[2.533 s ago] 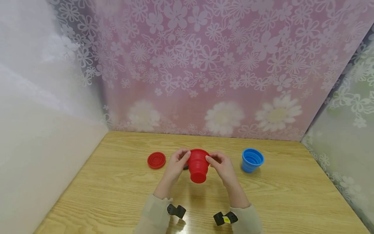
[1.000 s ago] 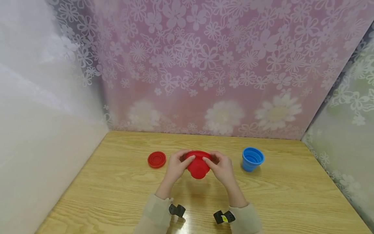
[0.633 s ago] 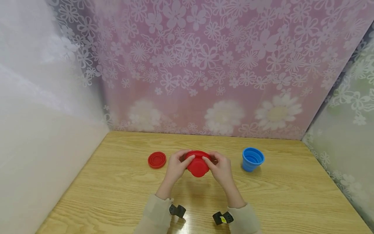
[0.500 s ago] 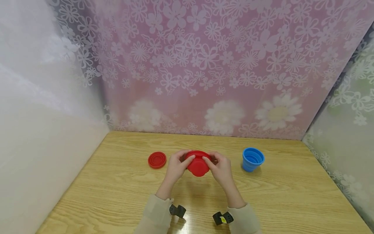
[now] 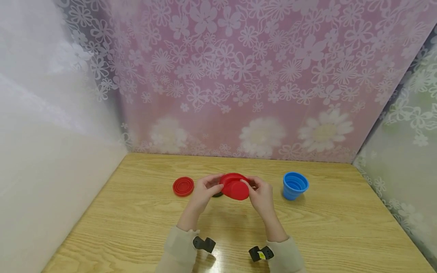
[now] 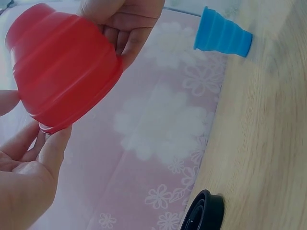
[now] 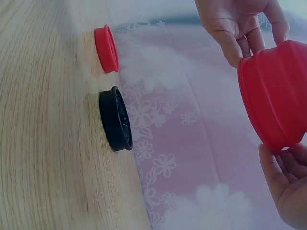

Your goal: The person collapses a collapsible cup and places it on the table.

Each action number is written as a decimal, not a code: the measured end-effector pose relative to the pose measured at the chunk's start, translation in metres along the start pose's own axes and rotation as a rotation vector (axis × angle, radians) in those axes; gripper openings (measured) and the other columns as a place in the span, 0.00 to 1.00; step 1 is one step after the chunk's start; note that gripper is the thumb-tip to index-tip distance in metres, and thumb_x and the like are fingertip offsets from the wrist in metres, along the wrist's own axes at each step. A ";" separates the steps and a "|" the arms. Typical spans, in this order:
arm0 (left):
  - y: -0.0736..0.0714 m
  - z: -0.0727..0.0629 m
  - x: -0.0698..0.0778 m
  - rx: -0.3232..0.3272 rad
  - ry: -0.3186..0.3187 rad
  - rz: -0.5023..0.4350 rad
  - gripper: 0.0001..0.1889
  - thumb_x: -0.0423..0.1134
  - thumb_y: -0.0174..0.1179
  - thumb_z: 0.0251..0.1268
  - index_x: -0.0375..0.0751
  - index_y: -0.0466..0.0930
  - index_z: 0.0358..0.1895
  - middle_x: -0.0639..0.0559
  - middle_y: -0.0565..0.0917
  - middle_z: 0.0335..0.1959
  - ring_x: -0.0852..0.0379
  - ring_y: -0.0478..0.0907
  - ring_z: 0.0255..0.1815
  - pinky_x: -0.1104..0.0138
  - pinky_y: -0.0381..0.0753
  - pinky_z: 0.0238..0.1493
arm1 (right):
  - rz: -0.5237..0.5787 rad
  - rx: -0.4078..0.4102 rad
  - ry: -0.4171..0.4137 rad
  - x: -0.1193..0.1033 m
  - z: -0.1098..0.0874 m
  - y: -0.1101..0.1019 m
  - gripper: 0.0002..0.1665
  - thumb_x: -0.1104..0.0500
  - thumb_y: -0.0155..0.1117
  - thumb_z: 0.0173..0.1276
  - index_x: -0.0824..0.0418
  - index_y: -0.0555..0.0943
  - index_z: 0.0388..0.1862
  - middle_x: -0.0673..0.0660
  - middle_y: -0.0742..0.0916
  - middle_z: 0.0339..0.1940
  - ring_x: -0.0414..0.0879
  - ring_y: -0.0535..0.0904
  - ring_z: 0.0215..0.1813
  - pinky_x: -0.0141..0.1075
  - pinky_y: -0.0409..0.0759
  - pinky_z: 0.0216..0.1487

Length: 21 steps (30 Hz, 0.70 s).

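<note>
Above the table, both hands hold a red collapsible cup (image 5: 238, 190), tilted with its round base towards me and to the right. My left hand (image 5: 202, 192) pinches its left rim between thumb and fingers. On the other side my right hand (image 5: 262, 195) grips the rim, thumb pressed against the side near the base. The left wrist view shows the cup's stepped wall (image 6: 62, 62) partly folded out. Behind the left hand lies a black collapsed cup (image 7: 115, 119), mostly hidden in the head view.
A flattened red collapsible cup (image 5: 183, 186) lies on the wooden table (image 5: 143, 223) left of the hands. To the right stands a blue collapsible cup (image 5: 294, 185), extended and mouth up. A flowered pink curtain (image 5: 211, 94) closes off the back.
The red cup went from tall to squashed between the thumbs. Since half a second ago its base has swung right, and the left thumb has shifted to the rim, uncovering part of the black cup.
</note>
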<state>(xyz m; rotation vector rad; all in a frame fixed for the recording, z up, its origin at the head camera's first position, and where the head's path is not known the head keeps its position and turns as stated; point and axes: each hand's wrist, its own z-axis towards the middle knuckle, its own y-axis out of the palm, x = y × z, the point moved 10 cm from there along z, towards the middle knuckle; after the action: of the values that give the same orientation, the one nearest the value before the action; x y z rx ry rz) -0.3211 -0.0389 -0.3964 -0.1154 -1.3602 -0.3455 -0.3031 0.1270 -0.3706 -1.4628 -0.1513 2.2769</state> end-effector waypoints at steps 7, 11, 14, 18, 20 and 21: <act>0.000 0.002 0.000 -0.002 0.005 0.018 0.19 0.26 0.55 0.57 0.26 0.70 0.54 0.38 0.76 0.47 0.57 0.76 0.42 0.67 0.76 0.42 | 0.004 0.003 0.023 0.002 0.001 -0.001 0.11 0.63 0.65 0.56 0.69 0.81 0.35 0.60 0.83 0.29 0.49 0.79 0.29 0.30 0.77 0.27; 0.000 0.001 0.002 0.017 0.003 0.035 0.19 0.26 0.56 0.56 0.28 0.72 0.53 0.39 0.77 0.46 0.56 0.76 0.41 0.66 0.77 0.41 | 0.010 0.005 0.038 0.004 0.001 0.000 0.10 0.63 0.64 0.56 0.69 0.81 0.36 0.59 0.83 0.29 0.49 0.78 0.29 0.30 0.76 0.26; 0.000 0.001 0.003 0.032 0.025 0.063 0.18 0.27 0.57 0.56 0.27 0.73 0.52 0.38 0.78 0.45 0.56 0.77 0.40 0.66 0.77 0.40 | 0.021 0.003 0.039 0.003 0.000 0.001 0.10 0.64 0.64 0.57 0.69 0.81 0.36 0.60 0.83 0.29 0.48 0.77 0.28 0.29 0.76 0.25; -0.001 0.002 0.005 0.062 0.070 0.091 0.17 0.26 0.58 0.55 0.27 0.74 0.49 0.37 0.78 0.43 0.56 0.78 0.39 0.67 0.78 0.38 | 0.041 0.007 0.039 0.000 -0.002 0.002 0.09 0.64 0.63 0.57 0.70 0.81 0.35 0.60 0.83 0.29 0.48 0.78 0.28 0.28 0.76 0.24; -0.001 0.001 0.006 0.074 0.090 0.099 0.16 0.25 0.58 0.55 0.26 0.74 0.49 0.36 0.78 0.42 0.56 0.78 0.39 0.67 0.78 0.38 | 0.045 0.009 0.046 -0.001 -0.002 0.003 0.09 0.64 0.63 0.57 0.70 0.81 0.35 0.60 0.83 0.29 0.48 0.78 0.28 0.28 0.76 0.25; -0.001 0.001 0.006 0.080 0.092 0.102 0.16 0.25 0.58 0.55 0.26 0.74 0.49 0.36 0.79 0.42 0.56 0.78 0.39 0.67 0.78 0.38 | 0.045 0.010 0.053 -0.001 -0.003 0.003 0.09 0.64 0.63 0.57 0.70 0.81 0.35 0.60 0.83 0.29 0.48 0.78 0.28 0.28 0.76 0.25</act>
<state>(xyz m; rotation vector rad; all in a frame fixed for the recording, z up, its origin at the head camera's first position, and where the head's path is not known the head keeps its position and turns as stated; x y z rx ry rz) -0.3217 -0.0409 -0.3908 -0.1008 -1.2704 -0.2087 -0.3014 0.1242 -0.3721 -1.5343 -0.0913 2.2687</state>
